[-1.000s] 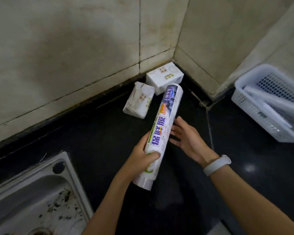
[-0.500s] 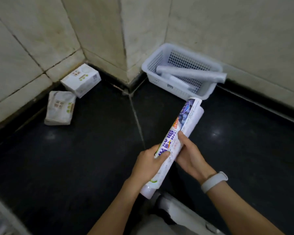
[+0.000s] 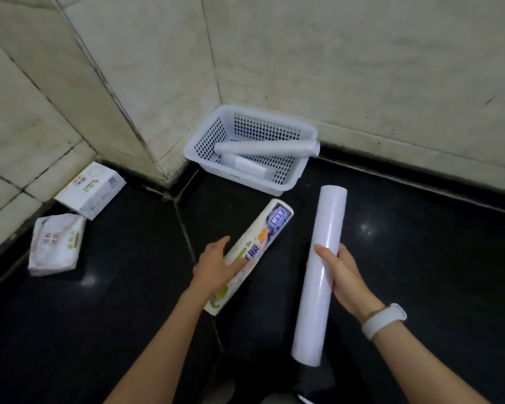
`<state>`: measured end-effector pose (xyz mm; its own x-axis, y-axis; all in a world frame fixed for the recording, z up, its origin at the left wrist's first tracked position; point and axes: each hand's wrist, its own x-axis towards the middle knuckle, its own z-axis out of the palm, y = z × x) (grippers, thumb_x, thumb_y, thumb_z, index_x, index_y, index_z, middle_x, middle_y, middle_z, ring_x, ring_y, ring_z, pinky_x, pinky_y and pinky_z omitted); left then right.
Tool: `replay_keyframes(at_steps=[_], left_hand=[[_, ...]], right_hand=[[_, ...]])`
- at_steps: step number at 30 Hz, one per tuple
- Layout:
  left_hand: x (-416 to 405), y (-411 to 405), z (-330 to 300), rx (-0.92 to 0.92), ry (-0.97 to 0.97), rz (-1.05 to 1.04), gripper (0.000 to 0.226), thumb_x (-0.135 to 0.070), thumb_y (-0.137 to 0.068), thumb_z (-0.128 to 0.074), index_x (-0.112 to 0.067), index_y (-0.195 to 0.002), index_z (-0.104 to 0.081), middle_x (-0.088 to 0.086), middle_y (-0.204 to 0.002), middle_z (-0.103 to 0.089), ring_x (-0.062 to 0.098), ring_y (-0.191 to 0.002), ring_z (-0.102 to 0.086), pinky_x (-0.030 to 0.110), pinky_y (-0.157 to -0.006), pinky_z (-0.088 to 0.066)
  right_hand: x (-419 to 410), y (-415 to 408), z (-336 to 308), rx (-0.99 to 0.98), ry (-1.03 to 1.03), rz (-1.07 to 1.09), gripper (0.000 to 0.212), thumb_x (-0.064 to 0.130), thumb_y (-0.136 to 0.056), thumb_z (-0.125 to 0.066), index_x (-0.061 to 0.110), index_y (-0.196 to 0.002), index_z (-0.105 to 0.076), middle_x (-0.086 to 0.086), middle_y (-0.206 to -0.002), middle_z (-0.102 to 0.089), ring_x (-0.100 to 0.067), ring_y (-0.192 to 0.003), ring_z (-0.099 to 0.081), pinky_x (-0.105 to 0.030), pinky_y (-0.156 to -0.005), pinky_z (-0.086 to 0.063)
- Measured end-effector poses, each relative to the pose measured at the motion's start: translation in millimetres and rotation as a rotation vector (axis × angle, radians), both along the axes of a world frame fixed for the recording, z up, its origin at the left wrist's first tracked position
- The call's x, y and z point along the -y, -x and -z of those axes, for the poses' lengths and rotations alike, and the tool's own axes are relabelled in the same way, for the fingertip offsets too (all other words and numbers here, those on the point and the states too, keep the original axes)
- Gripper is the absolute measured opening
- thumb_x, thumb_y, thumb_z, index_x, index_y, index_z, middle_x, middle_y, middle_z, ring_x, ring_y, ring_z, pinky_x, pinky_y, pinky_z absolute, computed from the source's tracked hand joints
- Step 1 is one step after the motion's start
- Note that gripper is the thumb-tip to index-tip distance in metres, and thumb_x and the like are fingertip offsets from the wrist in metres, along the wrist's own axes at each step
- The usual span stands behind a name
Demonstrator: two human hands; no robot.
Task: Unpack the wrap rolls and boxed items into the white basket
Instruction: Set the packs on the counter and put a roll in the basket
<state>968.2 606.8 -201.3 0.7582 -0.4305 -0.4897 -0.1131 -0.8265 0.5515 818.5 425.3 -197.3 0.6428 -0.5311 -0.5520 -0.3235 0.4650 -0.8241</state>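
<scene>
My right hand (image 3: 343, 272) grips a bare white wrap roll (image 3: 322, 272) around its middle, held above the dark counter. My left hand (image 3: 216, 265) holds the printed paper sleeve (image 3: 257, 246) that covered the roll; the sleeve points towards the basket. The white basket (image 3: 296, 182) stands against the wall ahead, with a long white roll (image 3: 267, 148) lying across it and a shorter roll (image 3: 250, 167) beneath. A white box (image 3: 91, 189) and a soft white pack (image 3: 56, 244) lie at the left by the wall.
Tiled walls form a protruding corner (image 3: 146, 135) between the box and the basket. The black counter (image 3: 420, 258) stretches to the right of my hands. A white band (image 3: 384, 320) sits on my right wrist.
The bare roll has come out of the printed sleeve: my right hand now holds the roll apart to the right, my left keeps the sleeve. The view has swung towards the basket.
</scene>
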Motion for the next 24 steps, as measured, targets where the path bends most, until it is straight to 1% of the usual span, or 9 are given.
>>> replay_keyframes(at_steps=[3,5,9,11,14,17,19,21,24], left_hand=[[15.1,-19.0,-5.4,0.111,0.080,-0.052,0.064,-0.038,-0.086,-0.058,-0.018,-0.140,-0.032,0.012,-0.146,-0.034,0.026,-0.134,-0.035,0.045,-0.111,-0.032],[29.5,-34.3,-12.2,0.180,0.136,-0.068,0.055,-0.031,-0.088,-0.055,-0.016,-0.138,-0.036,0.011,-0.144,-0.036,0.025,-0.133,-0.036,0.043,-0.111,-0.032],[59.1,-71.9,-18.2,0.334,0.187,-0.005,0.046,-0.024,-0.090,-0.052,-0.015,-0.134,-0.042,0.010,-0.142,-0.040,0.026,-0.131,-0.037,0.043,-0.109,-0.033],[72.0,-94.2,-16.5,0.395,0.185,0.030,0.045,-0.025,-0.091,-0.050,-0.014,-0.134,-0.042,0.011,-0.144,-0.039,0.027,-0.133,-0.034,0.047,-0.108,-0.033],[85.9,-127.6,-6.3,0.456,0.123,0.089,0.048,-0.029,-0.093,-0.045,-0.014,-0.138,-0.037,0.013,-0.149,-0.029,0.028,-0.140,-0.020,0.051,-0.110,-0.027],[90.2,-154.7,9.3,0.434,0.021,0.104,0.054,-0.038,-0.095,-0.034,-0.016,-0.144,-0.023,0.010,-0.157,-0.011,0.024,-0.146,0.002,0.053,-0.114,-0.013],[88.4,-164.4,19.4,0.458,0.010,0.118,0.056,-0.042,-0.095,-0.032,-0.016,-0.144,-0.022,0.008,-0.158,-0.009,0.023,-0.146,0.006,0.055,-0.114,-0.009],[85.0,-167.3,25.9,0.501,0.050,0.122,0.056,-0.044,-0.095,-0.030,-0.016,-0.144,-0.025,0.008,-0.158,-0.012,0.023,-0.146,0.003,0.055,-0.114,-0.010],[82.9,-166.7,30.7,0.542,0.112,0.099,0.069,-0.056,-0.086,-0.014,-0.018,-0.142,-0.031,0.005,-0.157,-0.016,0.020,-0.146,0.003,0.055,-0.114,-0.010]], right_hand=[[11.9,-20.3,-11.5,0.019,0.084,-0.050,0.046,0.012,-0.087,-0.056,0.011,-0.130,-0.040,-0.005,-0.109,-0.057,-0.021,-0.097,-0.056,-0.043,-0.094,-0.048],[20.2,-37.5,-24.1,0.017,0.177,-0.086,0.050,0.012,-0.087,-0.057,0.012,-0.133,-0.038,-0.004,-0.113,-0.055,-0.020,-0.099,-0.056,-0.039,-0.091,-0.048],[50.7,-92.2,-55.8,-0.067,0.576,-0.220,0.058,0.024,-0.084,-0.064,0.014,-0.133,-0.036,-0.002,-0.118,-0.050,-0.017,-0.101,-0.052,-0.029,-0.083,-0.040],[68.6,-130.7,-70.9,-0.170,0.804,-0.397,0.059,0.029,-0.084,-0.063,0.014,-0.133,-0.035,-0.005,-0.119,-0.050,-0.022,-0.103,-0.052,-0.028,-0.081,-0.037],[82.7,-190.5,-80.5,-0.316,1.120,-0.725,0.055,0.031,-0.084,-0.060,0.014,-0.131,-0.037,-0.013,-0.122,-0.056,-0.031,-0.105,-0.055,-0.030,-0.077,-0.040],[81.6,-235.9,-72.0,-0.459,1.288,-0.921,0.052,0.033,-0.083,-0.058,0.015,-0.128,-0.039,-0.016,-0.119,-0.053,-0.032,-0.098,-0.057,-0.039,-0.082,-0.050],[79.1,-255.7,-60.4,-0.546,1.364,-0.991,0.052,0.032,-0.084,-0.056,0.015,-0.129,-0.037,-0.015,-0.119,-0.049,-0.032,-0.102,-0.054,-0.042,-0.086,-0.047],[79.1,-270.2,-48.5,-0.592,1.437,-1.022,0.053,0.031,-0.085,-0.055,0.015,-0.132,-0.033,-0.016,-0.123,-0.046,-0.032,-0.110,-0.047,-0.043,-0.090,-0.043],[83.1,-283.1,-37.1,-0.602,1.502,-0.987,0.058,0.029,-0.086,-0.054,0.015,-0.135,-0.027,-0.018,-0.125,-0.043,-0.034,-0.114,-0.042,-0.045,-0.092,-0.040]])
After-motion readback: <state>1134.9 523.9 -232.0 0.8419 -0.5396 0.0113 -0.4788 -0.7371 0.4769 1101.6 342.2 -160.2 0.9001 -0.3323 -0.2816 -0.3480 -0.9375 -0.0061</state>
